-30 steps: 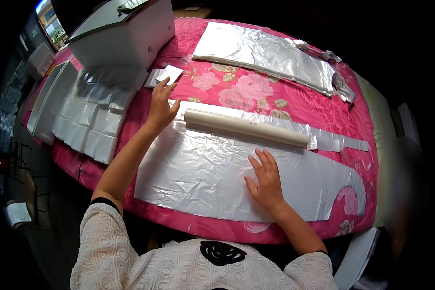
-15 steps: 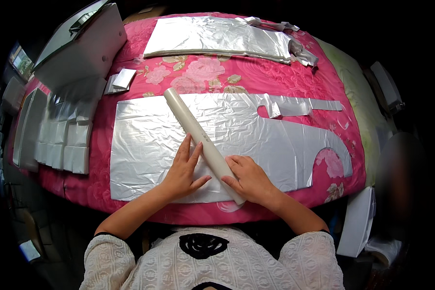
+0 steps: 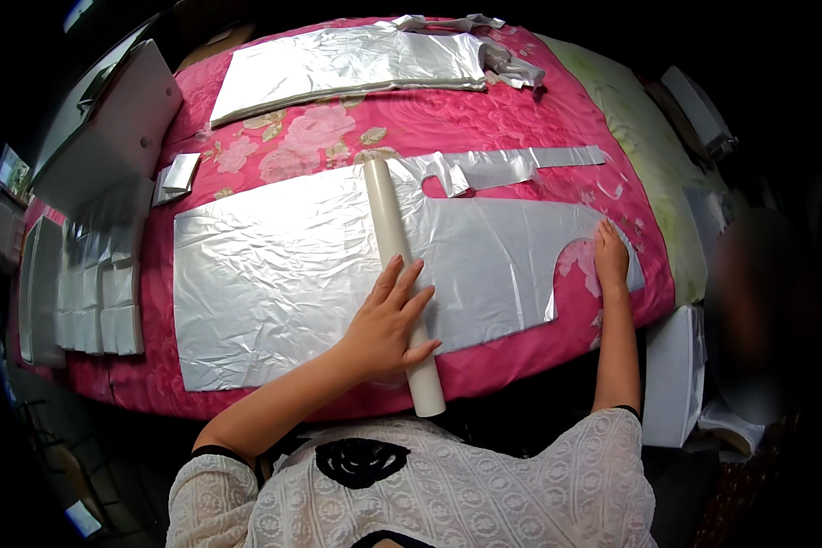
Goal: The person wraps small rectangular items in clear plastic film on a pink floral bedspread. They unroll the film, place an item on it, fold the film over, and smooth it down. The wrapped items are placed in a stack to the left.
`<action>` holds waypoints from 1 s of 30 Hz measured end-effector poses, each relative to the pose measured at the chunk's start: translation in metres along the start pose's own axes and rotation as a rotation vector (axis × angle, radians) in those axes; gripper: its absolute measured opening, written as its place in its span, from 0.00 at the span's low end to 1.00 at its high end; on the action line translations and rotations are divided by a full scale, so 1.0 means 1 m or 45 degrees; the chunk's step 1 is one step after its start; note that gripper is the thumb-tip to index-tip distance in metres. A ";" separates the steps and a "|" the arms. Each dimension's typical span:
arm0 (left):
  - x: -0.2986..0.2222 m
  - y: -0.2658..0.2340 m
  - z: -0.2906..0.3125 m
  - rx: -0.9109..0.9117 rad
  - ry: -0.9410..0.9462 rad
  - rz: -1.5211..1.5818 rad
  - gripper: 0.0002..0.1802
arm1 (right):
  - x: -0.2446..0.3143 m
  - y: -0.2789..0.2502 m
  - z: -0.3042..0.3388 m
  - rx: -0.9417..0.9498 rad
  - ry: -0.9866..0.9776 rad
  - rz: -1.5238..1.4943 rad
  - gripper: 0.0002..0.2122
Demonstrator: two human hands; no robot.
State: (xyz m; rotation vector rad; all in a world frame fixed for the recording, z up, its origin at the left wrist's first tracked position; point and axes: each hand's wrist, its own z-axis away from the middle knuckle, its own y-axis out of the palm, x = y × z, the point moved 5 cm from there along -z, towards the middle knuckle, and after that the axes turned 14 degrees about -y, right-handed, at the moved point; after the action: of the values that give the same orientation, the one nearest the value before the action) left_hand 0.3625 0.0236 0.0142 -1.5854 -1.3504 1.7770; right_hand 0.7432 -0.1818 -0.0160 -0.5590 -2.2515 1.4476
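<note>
A silvery plastic sheet shaped like an apron [image 3: 274,283] lies spread on a pink floral cloth, its curved cutout at the right. Across its middle rests a pale plastic tube [image 3: 389,215], its near end reaching past the sheet's front edge. My left hand [image 3: 388,324] lies on the tube with the fingers spread, not wrapped round it. At the sheet's right end, beside the cutout, my right hand [image 3: 610,254] has its fingers pressed together at the apron's narrow strip; the fingertips are partly hidden.
A stack of folded silvery sheets [image 3: 347,64] lies at the back. On the left are small folded white packets [image 3: 179,173], rows of similar packets [image 3: 100,310] and a white box [image 3: 123,119]. The pink cloth [image 3: 484,384] ends at the near edge; a white box [image 3: 674,374] stands at the right.
My right hand has left the tube and moved to the sheet's right end. The tube has turned to lie more straight across the sheet, my left hand still on it. The view has shifted.
</note>
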 end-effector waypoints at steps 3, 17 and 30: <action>-0.004 0.002 -0.005 0.017 0.020 -0.030 0.36 | 0.004 -0.010 0.003 -0.158 0.022 0.079 0.07; 0.058 -0.019 0.006 0.398 -0.967 1.613 0.10 | 0.357 -0.084 0.061 0.001 -1.001 -1.105 0.13; 0.251 -0.145 0.101 0.212 -1.282 0.680 0.04 | 0.306 -0.040 0.114 1.036 -0.003 -0.894 0.20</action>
State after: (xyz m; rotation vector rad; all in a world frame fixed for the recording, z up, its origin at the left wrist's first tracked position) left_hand 0.1583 0.2514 -0.0070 -0.9936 -1.0928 3.1717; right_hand 0.4212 -0.1204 0.0137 0.4419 -1.3985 1.7277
